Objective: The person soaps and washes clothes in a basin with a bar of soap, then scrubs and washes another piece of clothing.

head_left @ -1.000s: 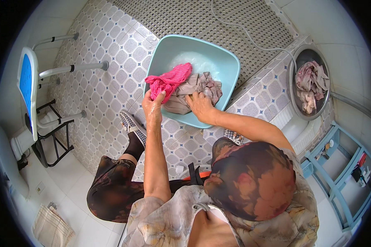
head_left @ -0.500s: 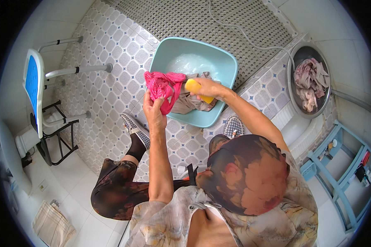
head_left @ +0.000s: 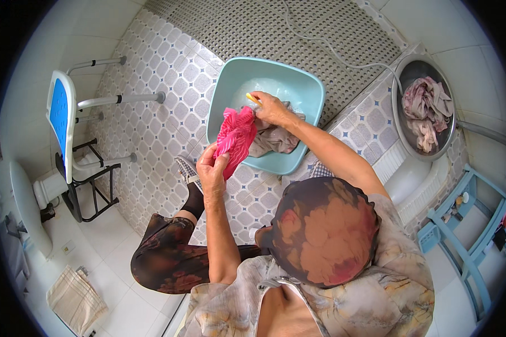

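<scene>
The squat toilet (head_left: 411,182), washbasin (head_left: 30,210) and patterned tile floor (head_left: 152,126) show a bathroom.

The one fisheye view is from the head — it looks down, past the near knees (head_left: 327,227), to the basin (head_left: 221,101).

i've got bright, even light here, a pale sheen on the water (head_left: 264,86) at upper centre, straight edges bowing, corners sunk in black.

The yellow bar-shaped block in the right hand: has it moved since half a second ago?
Yes: against the pale blue plastic basin, the yellow bar-shaped block, in the right hand, has moved left and toward the far side.
</scene>
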A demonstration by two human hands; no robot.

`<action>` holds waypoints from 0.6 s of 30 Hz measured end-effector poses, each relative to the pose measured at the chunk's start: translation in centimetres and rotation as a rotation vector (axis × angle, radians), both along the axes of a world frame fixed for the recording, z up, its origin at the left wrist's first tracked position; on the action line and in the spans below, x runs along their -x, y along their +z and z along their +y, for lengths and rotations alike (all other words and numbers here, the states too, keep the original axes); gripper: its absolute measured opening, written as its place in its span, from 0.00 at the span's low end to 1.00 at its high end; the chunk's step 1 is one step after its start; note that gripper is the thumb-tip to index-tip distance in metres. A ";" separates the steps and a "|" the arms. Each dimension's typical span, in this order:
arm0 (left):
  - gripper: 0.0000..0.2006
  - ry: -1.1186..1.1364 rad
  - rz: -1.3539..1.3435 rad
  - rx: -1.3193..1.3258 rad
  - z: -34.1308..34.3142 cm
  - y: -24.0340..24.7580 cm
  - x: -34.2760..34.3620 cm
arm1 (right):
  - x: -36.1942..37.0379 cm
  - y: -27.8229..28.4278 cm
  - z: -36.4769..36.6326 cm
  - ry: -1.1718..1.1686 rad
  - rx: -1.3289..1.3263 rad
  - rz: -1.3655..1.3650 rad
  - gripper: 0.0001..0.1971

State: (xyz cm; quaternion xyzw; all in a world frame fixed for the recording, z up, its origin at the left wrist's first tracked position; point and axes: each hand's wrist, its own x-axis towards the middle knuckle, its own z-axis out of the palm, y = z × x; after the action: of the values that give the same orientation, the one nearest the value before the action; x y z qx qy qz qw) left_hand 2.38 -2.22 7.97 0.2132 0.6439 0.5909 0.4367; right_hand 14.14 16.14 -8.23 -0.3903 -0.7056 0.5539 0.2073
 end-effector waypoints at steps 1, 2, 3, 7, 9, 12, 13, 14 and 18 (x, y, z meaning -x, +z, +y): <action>0.15 0.002 0.005 -0.001 -0.2 0.4 -0.1 | 0.2 0.1 0.0 0.002 -0.001 0.005 0.27; 0.15 -0.025 0.067 0.025 -0.4 1.0 -0.1 | 0.4 0.2 0.0 0.089 0.118 0.111 0.26; 0.14 -0.057 0.126 0.049 -0.3 1.4 -0.2 | 0.5 0.1 0.1 0.171 0.234 0.215 0.26; 0.14 -0.185 0.223 0.072 -1.0 1.9 0.3 | 0.7 0.7 0.1 0.504 0.477 0.129 0.26; 0.14 -0.203 0.265 0.031 -1.5 2.4 0.7 | 0.3 2.4 0.1 0.612 0.163 -0.081 0.24; 0.15 -0.176 0.337 0.035 -2.0 2.3 1.4 | -1.1 1.7 0.7 0.405 0.009 -0.090 0.20; 0.15 -0.155 0.381 0.023 -2.3 2.2 1.9 | -1.3 2.1 0.9 0.230 -0.033 -0.086 0.18; 0.15 -0.118 0.400 0.014 -3.1 1.0 2.8 | -1.7 2.5 1.2 0.086 -0.043 -0.031 0.16; 0.17 -0.003 0.548 -0.033 -3.3 0.1 3.4 | -3.3 6.5 3.7 -0.199 0.065 0.074 0.15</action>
State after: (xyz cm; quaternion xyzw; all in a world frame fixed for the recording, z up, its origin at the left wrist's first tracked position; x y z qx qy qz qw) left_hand -1.07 -5.56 8.07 0.3729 0.7281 0.5210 0.2436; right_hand 17.43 19.80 -1.77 -0.4443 -0.6369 0.5673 0.2743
